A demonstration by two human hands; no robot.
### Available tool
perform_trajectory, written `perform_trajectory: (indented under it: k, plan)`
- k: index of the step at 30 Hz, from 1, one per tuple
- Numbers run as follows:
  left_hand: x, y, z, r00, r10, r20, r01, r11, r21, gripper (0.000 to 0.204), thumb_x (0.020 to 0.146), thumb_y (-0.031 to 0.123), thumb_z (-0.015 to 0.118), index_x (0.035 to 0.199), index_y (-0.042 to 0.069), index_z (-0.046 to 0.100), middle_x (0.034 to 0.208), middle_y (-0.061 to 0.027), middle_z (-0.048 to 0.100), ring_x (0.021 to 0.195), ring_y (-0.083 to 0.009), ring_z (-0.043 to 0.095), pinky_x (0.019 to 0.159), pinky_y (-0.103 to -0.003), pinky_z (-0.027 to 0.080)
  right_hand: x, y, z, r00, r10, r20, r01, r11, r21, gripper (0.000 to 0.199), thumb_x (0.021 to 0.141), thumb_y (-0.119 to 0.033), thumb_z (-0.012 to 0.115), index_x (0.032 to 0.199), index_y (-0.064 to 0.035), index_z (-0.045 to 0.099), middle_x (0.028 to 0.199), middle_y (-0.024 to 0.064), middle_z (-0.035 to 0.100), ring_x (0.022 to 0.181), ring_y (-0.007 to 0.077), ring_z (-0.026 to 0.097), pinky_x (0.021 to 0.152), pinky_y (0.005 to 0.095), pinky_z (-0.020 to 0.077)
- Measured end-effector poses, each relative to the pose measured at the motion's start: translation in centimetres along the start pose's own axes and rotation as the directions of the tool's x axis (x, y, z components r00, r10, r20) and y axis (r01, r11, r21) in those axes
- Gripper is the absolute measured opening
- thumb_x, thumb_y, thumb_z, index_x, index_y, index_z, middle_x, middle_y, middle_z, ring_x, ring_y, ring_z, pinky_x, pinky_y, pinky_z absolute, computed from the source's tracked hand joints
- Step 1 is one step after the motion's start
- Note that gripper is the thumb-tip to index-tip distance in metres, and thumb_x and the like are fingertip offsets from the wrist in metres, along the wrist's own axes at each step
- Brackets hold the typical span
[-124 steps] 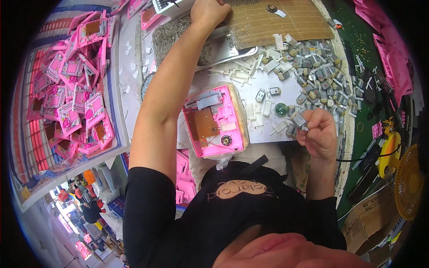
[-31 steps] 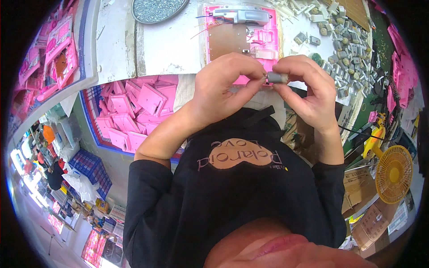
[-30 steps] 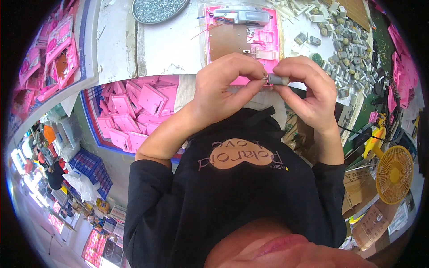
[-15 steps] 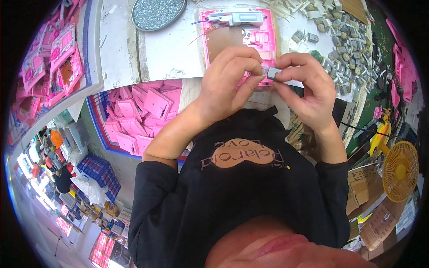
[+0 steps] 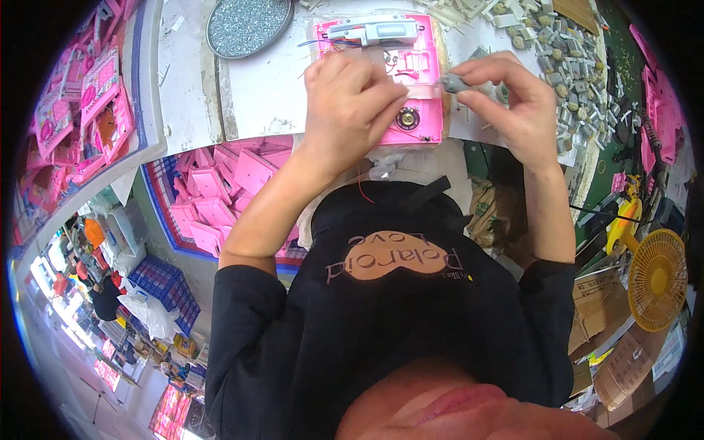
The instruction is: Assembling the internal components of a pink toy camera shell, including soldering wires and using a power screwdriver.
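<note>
One small grey motor (image 5: 452, 83) is pinched by the right hand (image 5: 510, 92); the left hand (image 5: 343, 103), over the pink casing (image 5: 431, 60), has curled fingers, grip unclear.

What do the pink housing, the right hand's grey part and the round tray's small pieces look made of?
Pink housing: likely smooth plastic, from its moulded ribs. Grey part: perhaps metal, from its colour; blur hides the finish. Small pieces: probably shiny metal, given silvery glints.

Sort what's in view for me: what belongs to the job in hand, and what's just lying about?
Seems part of the job: small motor in the right hand; pink case by the left hand; loose motors.

Apparently just lying about: yellow fan; cardboard box; white bag.
</note>
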State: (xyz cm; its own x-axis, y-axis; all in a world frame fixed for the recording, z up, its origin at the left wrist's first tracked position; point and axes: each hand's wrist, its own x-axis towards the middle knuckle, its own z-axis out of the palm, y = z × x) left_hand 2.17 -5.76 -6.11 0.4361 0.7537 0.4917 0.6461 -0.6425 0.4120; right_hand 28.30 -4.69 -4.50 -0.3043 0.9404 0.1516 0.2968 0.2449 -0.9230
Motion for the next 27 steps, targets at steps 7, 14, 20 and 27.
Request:
perform_trajectory:
  k: [7,14,20,27]
  plan:
    - [-2.0,-0.2,-0.3,0.997,-0.074,0.03,0.077,0.993,-0.087,0.013,0.078,0.019,0.081,0.091,0.018,0.077,0.088,0.0045,0.062,0.088,-0.0191,0.057,0.086,-0.039,0.038,3.4,1.3,2.6,0.992,0.043,0.115,-0.031,0.994,-0.105,0.015,0.079,-0.002,0.081,0.093,-0.0032,0.074,0.106,0.0074,0.075,0.105,0.0185,0.063,0.095,0.0329,0.0484]
    - [-0.8,-2.0,-1.7,0.981,-0.119,-0.151,0.088,0.976,-0.2,0.029,0.074,0.025,0.084,0.099,0.015,0.073,0.105,-0.0052,0.064,0.093,-0.0243,0.058,0.089,-0.041,0.041,4.1,0.9,2.4,0.987,-0.121,0.108,0.15,0.935,-0.322,0.016,0.076,-0.007,0.08,0.091,-0.0057,0.076,0.096,0.0015,0.076,0.093,0.0209,0.061,0.086,0.034,0.0519]
    - [-1.3,-5.0,-1.2,0.957,-0.243,-0.158,0.251,0.967,0.032,0.023,0.081,0.022,0.081,0.097,0.01,0.071,0.101,-0.0095,0.066,0.092,-0.029,0.063,0.082,-0.043,0.046,4.7,-1.2,2.8,0.904,-0.326,0.275,0.426,0.683,-0.593,0.017,0.071,-0.005,0.078,0.087,-0.0067,0.073,0.09,0.0027,0.074,0.088,0.0253,0.062,0.08,0.0373,0.0531]
    - [-3.1,-3.2,-0.8,0.973,-0.198,-0.118,0.189,0.979,-0.079,0.012,0.081,0.007,0.078,0.085,0.007,0.067,0.082,-0.0072,0.064,0.075,-0.0281,0.064,0.067,-0.04,0.052,5.9,-3.4,1.8,0.883,-0.286,0.373,0.467,0.625,-0.626,0.02,0.073,-0.005,0.079,0.092,-0.0066,0.073,0.096,0.0036,0.075,0.094,0.0268,0.063,0.083,0.0387,0.0531]
